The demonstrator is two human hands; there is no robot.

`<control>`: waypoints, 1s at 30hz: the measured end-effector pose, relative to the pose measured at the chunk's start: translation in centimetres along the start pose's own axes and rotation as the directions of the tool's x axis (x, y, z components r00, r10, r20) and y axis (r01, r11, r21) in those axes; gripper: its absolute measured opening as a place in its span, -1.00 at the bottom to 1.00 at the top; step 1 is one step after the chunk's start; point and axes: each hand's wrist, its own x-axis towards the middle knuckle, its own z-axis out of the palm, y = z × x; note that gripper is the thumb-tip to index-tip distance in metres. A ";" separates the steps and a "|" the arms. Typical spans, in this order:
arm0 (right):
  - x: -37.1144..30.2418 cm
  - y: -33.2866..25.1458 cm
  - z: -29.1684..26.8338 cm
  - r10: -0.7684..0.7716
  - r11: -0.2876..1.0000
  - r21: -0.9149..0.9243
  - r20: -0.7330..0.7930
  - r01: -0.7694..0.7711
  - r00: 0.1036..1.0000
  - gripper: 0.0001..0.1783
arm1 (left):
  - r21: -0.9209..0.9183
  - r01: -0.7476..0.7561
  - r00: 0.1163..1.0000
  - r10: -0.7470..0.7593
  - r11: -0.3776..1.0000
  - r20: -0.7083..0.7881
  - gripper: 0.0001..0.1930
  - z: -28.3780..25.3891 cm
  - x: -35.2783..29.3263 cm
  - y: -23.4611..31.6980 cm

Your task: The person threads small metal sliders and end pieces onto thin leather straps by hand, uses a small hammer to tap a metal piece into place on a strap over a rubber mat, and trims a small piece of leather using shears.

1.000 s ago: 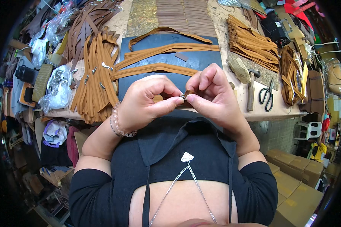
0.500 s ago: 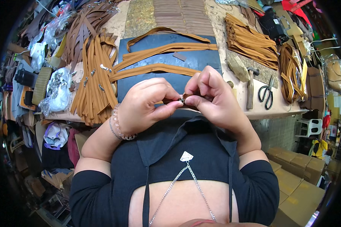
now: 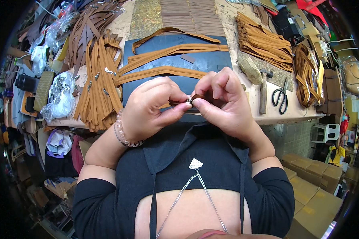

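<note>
My left hand (image 3: 153, 101) and my right hand (image 3: 225, 101) meet in front of my chest, just over the table's near edge. Thumb and forefinger of the left pinch a small metal zipper slider (image 3: 190, 100). Against it, the right fingertips pinch the end of a brown zipper tape (image 3: 199, 96). The fingers hide most of both pieces. Beyond the hands, long tan zipper tapes (image 3: 163, 71) lie across a dark blue board (image 3: 147, 85), with a small brown scrap (image 3: 188, 58) on it.
Left of the board is a heap of tan zipper tapes (image 3: 97, 79) with silver sliders. At right are a hammer (image 3: 263, 91), black scissors (image 3: 281, 97), a worn block (image 3: 250, 71) and a bundle of tapes (image 3: 263, 42). Cardboard boxes (image 3: 311, 199) stand below on the right.
Both hands have shifted very slightly left and up, still pinching the small piece together. The right fingers have turned a little. The things on the table look the same.
</note>
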 end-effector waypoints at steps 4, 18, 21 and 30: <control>-0.1 0.2 0.2 -0.021 0.998 -0.066 -0.009 0.021 1.000 -0.59 | 0.052 -0.025 1.000 0.026 0.998 -0.017 -0.83 0.1 -0.2 0.1; -0.7 0.2 -0.1 -0.138 0.972 -0.182 0.079 0.150 0.987 -0.69 | 0.051 -0.072 0.994 0.068 0.996 0.089 -0.82 -0.8 -0.1 0.6; -0.7 -0.5 -0.1 -0.055 0.996 -0.063 0.079 0.060 0.995 -0.69 | -0.048 0.013 0.996 -0.009 0.999 0.088 -0.84 -0.9 -0.2 0.7; -0.6 -0.8 -0.1 0.060 0.998 -0.021 0.105 -0.059 0.993 -0.69 | -0.069 -0.005 0.992 0.014 0.998 0.127 -0.82 -0.6 -0.3 0.5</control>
